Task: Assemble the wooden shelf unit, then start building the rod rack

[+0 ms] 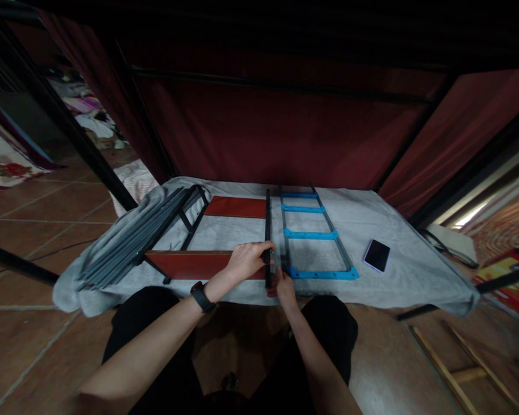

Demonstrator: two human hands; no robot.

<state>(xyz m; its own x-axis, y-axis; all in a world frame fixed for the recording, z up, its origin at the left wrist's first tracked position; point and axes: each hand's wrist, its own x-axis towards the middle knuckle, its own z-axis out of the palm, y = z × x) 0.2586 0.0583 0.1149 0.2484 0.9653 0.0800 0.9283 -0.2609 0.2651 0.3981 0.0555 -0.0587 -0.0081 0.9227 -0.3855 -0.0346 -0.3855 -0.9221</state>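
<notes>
Fingers of the left hand (246, 259) close around the black bar (267, 225) lying on the grey cloth (398, 230), 2 red panels (185, 265) left of the bar, blue-runged frame (313, 234) right of it, right hand (283, 286) touching the bar's near end, grip unclear.

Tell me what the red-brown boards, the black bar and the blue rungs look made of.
Red-brown boards: probably laminated or painted wood; flat, smooth, even sheen. Black bar, gripped by the left hand: likely painted metal; thin, straight, dark matte. Blue rungs: seemingly plastic; bright uniform colour, chunky moulded shape.
</notes>
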